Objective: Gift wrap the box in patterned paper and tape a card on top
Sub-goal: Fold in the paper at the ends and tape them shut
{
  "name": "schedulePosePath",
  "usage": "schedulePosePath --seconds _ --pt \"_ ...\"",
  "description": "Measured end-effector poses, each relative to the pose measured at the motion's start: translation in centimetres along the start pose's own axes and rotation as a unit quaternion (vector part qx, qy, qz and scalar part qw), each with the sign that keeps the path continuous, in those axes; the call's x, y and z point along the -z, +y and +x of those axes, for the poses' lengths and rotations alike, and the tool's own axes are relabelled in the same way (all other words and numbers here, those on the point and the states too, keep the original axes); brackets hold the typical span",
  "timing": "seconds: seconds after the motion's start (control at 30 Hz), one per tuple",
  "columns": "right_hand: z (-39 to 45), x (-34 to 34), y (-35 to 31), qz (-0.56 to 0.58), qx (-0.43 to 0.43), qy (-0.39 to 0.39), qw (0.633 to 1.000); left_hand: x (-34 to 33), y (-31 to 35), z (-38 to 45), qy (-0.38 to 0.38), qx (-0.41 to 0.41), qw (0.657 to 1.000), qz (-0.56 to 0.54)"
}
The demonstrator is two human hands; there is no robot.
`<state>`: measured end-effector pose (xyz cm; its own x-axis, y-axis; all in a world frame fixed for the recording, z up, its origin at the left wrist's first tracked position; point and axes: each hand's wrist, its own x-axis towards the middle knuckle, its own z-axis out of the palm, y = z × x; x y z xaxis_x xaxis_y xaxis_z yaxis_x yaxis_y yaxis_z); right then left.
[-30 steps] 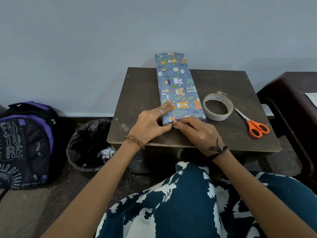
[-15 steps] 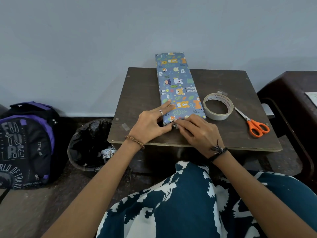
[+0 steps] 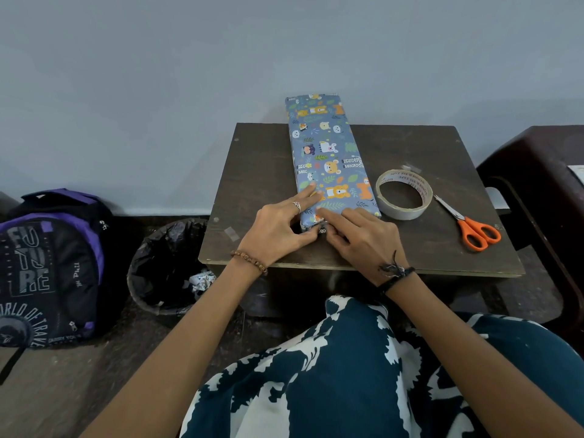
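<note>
Both hands are working the near end of the wrapped box (image 3: 327,159). The left hand (image 3: 278,229) is coming in from the left with the wrist bent, two fingers lying straight on the box's top near its left edge while the thumb is pressing against the end face, so it's kind of clamping that corner. The right hand (image 3: 363,238) is reaching in from the right, index finger laid flat along the top edge and the other fingers curled down over the end flap, pinching the paper there. The box itself, in blue animal-print paper, is lying lengthwise on the small brown table (image 3: 442,248), its far end sticking out past the table's back edge toward the wall. Just to the right of the box a tape roll (image 3: 404,194) is sitting flat, and orange-handled scissors (image 3: 471,224) are lying a bit further right. On the floor to the left there's a bin (image 3: 164,263) with a black liner, and a backpack (image 3: 50,267) beyond it.
</note>
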<state>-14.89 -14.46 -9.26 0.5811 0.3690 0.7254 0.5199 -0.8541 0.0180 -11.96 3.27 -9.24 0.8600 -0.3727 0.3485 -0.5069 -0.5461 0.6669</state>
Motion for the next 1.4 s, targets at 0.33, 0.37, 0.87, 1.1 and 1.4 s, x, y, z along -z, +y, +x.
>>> schedulePosePath --seconds 0.33,0.37,0.87,1.1,1.4 --pt "0.3 0.3 0.3 0.034 -0.024 -0.049 0.998 0.3 0.7 -0.3 0.009 -0.027 0.999 0.029" --pt "0.3 0.3 0.3 0.033 -0.024 -0.054 0.998 0.2 0.7 -0.3 0.013 -0.028 0.999 0.032" --pt "1.0 1.1 0.6 0.055 -0.042 -0.064 0.996 0.8 1.5 0.9 -0.007 0.086 0.995 -0.056" --pt "1.1 1.9 0.5 0.187 -0.146 -0.079 0.968 1.1 3.0 1.1 -0.026 0.151 0.985 -0.081" --pt "-0.5 4.8 3.6 0.303 -0.357 0.053 0.882 2.2 5.1 1.2 -0.126 0.14 0.973 0.136"
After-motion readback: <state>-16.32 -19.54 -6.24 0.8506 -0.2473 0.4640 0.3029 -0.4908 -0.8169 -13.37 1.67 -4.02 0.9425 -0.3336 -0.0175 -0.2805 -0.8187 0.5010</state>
